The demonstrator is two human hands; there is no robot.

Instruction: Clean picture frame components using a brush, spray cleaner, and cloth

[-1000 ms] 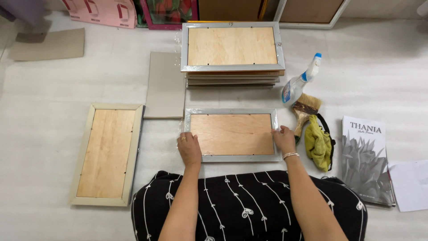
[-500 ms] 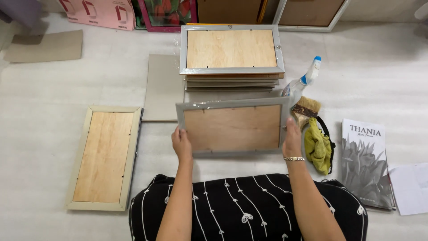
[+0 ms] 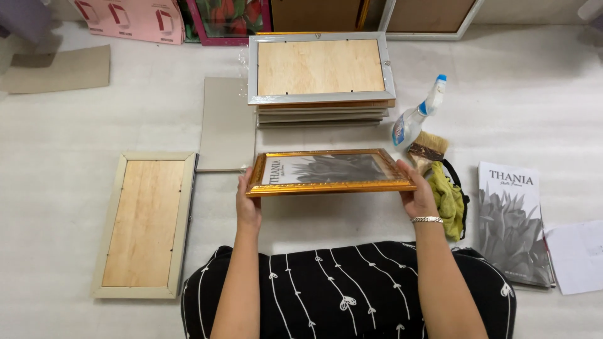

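Observation:
I hold a gold picture frame (image 3: 330, 171) off the floor in front of me, tilted so its glass front faces up. A grey plant print shows behind the glass. My left hand (image 3: 247, 199) grips the frame's left end. My right hand (image 3: 416, 191), with a bracelet at the wrist, grips its right end. My lap in a black patterned dress (image 3: 348, 292) lies just below the frame.
A stack of frames (image 3: 321, 76) lies face down beyond it, a grey backing board (image 3: 227, 123) to its left. A pale frame (image 3: 146, 221) lies face down at left. At right lie a spray bottle (image 3: 418, 112), brush (image 3: 428, 149), yellow cloth (image 3: 447, 198), plant print (image 3: 512, 220) and white paper (image 3: 580, 254).
The frame lay face down on the floor with my hands on it. I lifted it and turned it over, so its gold front and print now face up.

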